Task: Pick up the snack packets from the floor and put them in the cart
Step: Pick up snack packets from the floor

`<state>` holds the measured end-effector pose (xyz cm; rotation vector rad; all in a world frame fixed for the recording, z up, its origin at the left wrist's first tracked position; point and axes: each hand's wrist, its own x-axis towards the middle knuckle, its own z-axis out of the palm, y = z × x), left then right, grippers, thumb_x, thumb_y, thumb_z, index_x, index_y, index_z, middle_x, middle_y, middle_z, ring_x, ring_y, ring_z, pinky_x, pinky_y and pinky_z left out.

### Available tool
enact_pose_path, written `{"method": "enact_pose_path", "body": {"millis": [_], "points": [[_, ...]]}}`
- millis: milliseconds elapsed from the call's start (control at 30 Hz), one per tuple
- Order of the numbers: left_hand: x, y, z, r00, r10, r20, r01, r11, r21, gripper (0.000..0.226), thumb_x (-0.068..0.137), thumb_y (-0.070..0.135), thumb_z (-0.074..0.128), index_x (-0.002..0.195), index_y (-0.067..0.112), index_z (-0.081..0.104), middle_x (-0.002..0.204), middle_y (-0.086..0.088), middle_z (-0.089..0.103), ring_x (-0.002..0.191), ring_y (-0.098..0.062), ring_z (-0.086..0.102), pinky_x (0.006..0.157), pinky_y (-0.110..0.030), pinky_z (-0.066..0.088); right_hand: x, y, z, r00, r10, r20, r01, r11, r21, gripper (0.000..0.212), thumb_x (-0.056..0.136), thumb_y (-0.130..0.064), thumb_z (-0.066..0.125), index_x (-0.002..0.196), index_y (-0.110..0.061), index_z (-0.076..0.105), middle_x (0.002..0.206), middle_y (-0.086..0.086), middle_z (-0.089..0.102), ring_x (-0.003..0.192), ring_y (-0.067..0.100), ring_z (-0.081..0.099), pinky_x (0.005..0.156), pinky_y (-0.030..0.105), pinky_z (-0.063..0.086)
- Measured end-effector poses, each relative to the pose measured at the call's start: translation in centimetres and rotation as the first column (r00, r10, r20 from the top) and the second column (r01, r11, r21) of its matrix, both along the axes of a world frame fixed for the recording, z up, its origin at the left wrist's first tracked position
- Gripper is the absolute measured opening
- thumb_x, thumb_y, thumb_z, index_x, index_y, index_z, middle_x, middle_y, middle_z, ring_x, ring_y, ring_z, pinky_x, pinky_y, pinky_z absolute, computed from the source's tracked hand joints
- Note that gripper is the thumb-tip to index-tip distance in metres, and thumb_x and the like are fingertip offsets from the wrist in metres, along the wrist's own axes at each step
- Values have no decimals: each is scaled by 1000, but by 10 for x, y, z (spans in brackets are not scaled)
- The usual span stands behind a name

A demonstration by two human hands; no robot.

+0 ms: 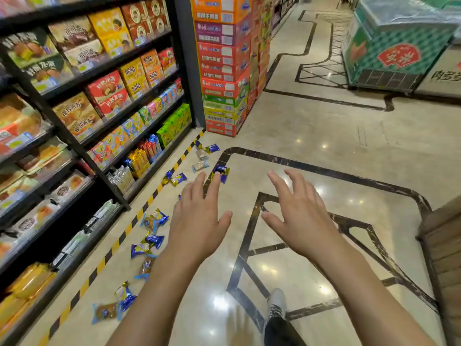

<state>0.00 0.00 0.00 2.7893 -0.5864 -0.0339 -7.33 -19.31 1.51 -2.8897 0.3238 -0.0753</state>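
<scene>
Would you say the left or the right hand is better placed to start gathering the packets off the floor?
Left. The snack packets lie along the shelf side, beside the open left hand; the right hand hangs over bare floor.

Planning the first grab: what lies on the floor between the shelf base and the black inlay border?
Head view: the yellow-black hazard stripe and scattered snack packets, strewn on the pale tile beside it.

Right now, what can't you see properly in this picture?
All in the head view:
- The cart: none is recognisable; only a wooden thing shows, cut by the right edge.
- A snack packet is partly hidden behind the left hand's fingertips.
- Another packet is half covered by the left forearm.
- Shelf box lettering is blurred.
- The right hand shows fully, holding nothing.
</scene>
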Motion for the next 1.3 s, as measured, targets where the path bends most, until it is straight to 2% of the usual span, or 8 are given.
{"method": "enact_pose_path", "body": {"millis": [167, 400, 633, 967, 1100, 1300], "points": [[46, -36, -14, 999, 32, -19, -31, 997, 78, 82, 96, 54, 46, 157, 36, -5, 166, 2, -3, 152, -26, 0, 122, -47, 12, 63, -41, -20, 1000, 21, -23, -19, 998, 64, 80, 92, -56, 52, 153, -37, 3, 159, 1, 6, 146, 25, 14, 119, 54, 15], [124, -131, 1, 1000, 23, 3, -23, 994, 109, 75, 96, 51, 46, 157, 32, 6, 166, 1, 6, 152, -27, 4, 122, -47, 14, 143, -121, -24, 998, 58, 17, -59, 990, 125, 72, 92, -52, 53, 152, -32, 19, 159, 2, 14, 145, 25, 17, 120, 48, 18], [182, -233, 4, 999, -14, 48, 11, 997, 77, 79, 95, 52, 48, 157, 32, 4, 165, -1, 8, 151, -27, 6, 121, -46, 17, 206, -194, -26, 995, 81, 60, -86, 992, 87, 72, 91, -49, 54, 151, -31, 19, 157, 4, 20, 143, 25, 20, 119, 49, 18], [295, -254, -23, 998, 69, 1, -68, 989, 128, 77, 96, 52, 47, 157, 32, 5, 165, -1, 8, 151, -29, 5, 121, -45, 12, 313, -242, -37, 999, 41, 27, -44, 993, 108, 72, 92, -47, 53, 153, -31, 17, 157, 2, 21, 144, 25, 20, 119, 51, 17], [357, -256, -34, 997, 81, 14, -82, 994, 68, 77, 96, 52, 48, 157, 32, 5, 166, -1, 9, 152, -28, 4, 121, -43, 10, 377, -252, -43, 1000, 8, -11, -7, 996, 87, 73, 90, -49, 53, 152, -31, 19, 155, 4, 24, 142, 27, 23, 119, 51, 18], [456, -262, -44, 999, 37, -19, -36, 998, 58, 81, 95, 57, 43, 158, 31, -1, 167, -2, -2, 153, -26, -7, 123, -43, 4, 489, -252, -35, 996, 79, -34, -79, 997, 1, 75, 89, -56, 49, 151, -32, 15, 158, 5, 21, 145, 29, 20, 119, 52, 16]]}}
